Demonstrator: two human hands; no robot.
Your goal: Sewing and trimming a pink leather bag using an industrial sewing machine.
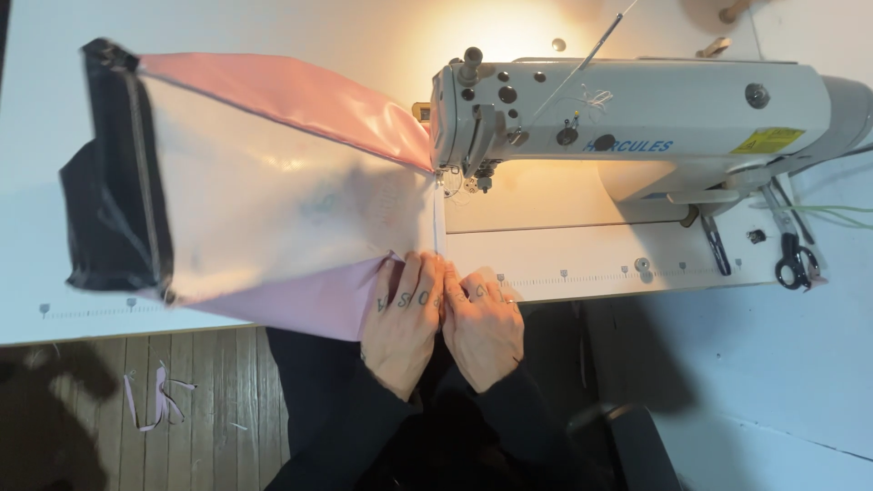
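Pink bag (273,182) just beyond both hands (446,318).

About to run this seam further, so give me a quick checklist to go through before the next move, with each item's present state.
1. Both hands on the fabric edge: left hand and right hand side by side at the table edge. Ok.
2. Fingers clear of the needle: ok.
3. Pink and clear bag reaches the needle: ok.
4. Thread through the needle: cannot tell.
5. Scissors off the seam path, at the right: ok.
6. Bag's black end lies on the table: ok.
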